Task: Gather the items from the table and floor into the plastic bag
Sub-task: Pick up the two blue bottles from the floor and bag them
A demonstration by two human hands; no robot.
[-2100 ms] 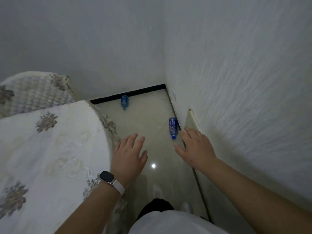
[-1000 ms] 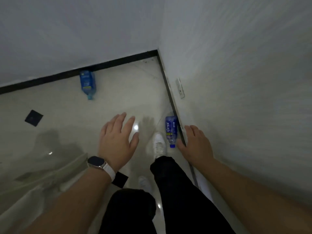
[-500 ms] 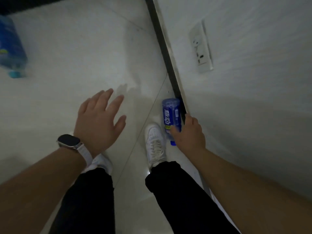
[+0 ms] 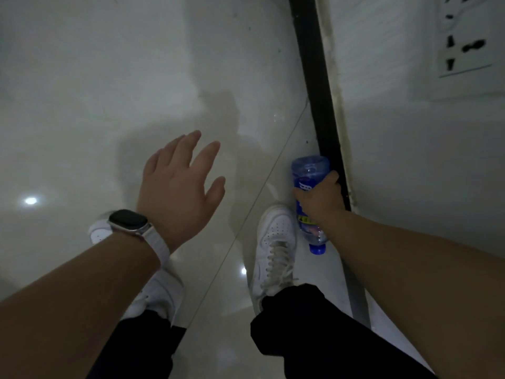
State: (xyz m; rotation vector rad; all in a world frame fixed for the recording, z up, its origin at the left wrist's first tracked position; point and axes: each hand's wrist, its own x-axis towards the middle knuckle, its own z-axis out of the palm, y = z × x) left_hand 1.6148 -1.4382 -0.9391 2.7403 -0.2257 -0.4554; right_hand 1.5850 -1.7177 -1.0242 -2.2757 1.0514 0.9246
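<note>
The right hand [image 4: 321,199] grips the blue bottle [image 4: 307,168] at the wall edge of the floor [image 4: 109,91]; the left hand [image 4: 177,187] hangs spread, empty. I'd lift straight up, squeezing lightly.

One blue clear plastic bottle [image 4: 308,169] just beside the black skirting strip [image 4: 314,77]. Two white lace-up shoes [image 4: 276,236] and one dark-faced, white-strapped wristwatch [image 4: 128,220] on its floor side. One white wall socket [image 4: 464,50] on its wall side.

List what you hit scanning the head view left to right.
Left to right: floor glare spot → smartwatch → left hand, open → white laced shoe → blue bottle in the grip of the right hand → black baseboard → wall socket.
</note>
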